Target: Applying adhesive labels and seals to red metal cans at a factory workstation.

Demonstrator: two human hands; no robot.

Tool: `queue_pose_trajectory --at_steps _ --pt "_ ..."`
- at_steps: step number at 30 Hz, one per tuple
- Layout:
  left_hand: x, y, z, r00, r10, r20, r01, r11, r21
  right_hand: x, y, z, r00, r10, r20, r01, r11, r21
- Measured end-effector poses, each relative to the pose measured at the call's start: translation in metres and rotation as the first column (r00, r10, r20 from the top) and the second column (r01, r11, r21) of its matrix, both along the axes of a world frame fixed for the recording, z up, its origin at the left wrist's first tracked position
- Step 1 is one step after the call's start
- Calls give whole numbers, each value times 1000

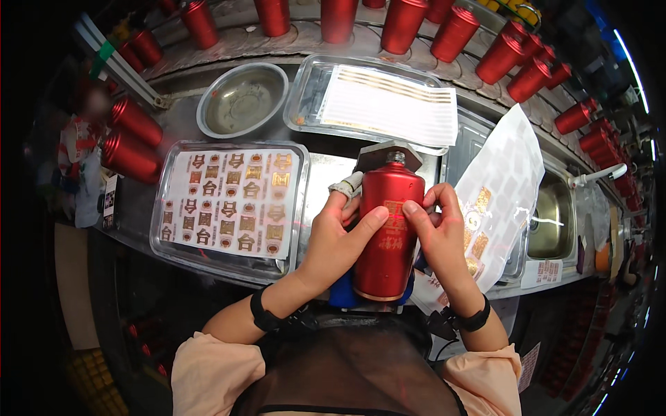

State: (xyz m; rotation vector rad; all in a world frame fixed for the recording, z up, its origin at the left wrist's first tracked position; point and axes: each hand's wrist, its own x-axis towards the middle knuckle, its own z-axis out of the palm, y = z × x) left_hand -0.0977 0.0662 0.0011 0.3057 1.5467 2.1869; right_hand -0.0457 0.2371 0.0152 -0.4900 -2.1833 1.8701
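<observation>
A red metallic bottle (pixel 386 260) lies tilted in front of me, its threaded neck pointing away. Gold and red lettering (pixel 394 211) runs along its upper side. My left hand (pixel 338 239) is closed around the bottle's left side, thumb laid across the front; a white wrap (pixel 347 186) covers one of its fingers. On the right side, my right hand (pixel 444 232) grips the bottle with curled fingers, its thumb pressing on the lettering. Blue padding (pixel 343 292) shows under the bottle's base, and a dark angled plate (pixel 368 157) stands behind its neck.
To the left, a tray (pixel 303 201) bears a sheet of gold and red decals (pixel 229 201). Beyond are a metal bowl (pixel 243 100) and a tray (pixel 300 97) with striped sheets (pixel 388 104). A decal sheet (pixel 510 166) and sink (pixel 551 215) lie right. Red bottles (pixel 406 28) line a conveyor.
</observation>
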Motion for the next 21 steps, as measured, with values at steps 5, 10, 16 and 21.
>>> queue_pose_trajectory --at_steps 5,10,16,21 --pt "1 -1 -5 1000 3 18 -4 1000 13 1 1 -1 1000 9 -9 -9 1000 5" --pt "0 -1 -6 1000 10 19 -11 1000 29 14 4 -2 999 35 13 -36 997 65" --pt "-1 1 -5 1000 25 -4 -25 1000 -10 18 -1 1 999 38 22 -40 996 75" --pt "-3 2 -1 1000 21 -2 -21 1000 -13 18 1 0 999 43 27 -44 997 58"
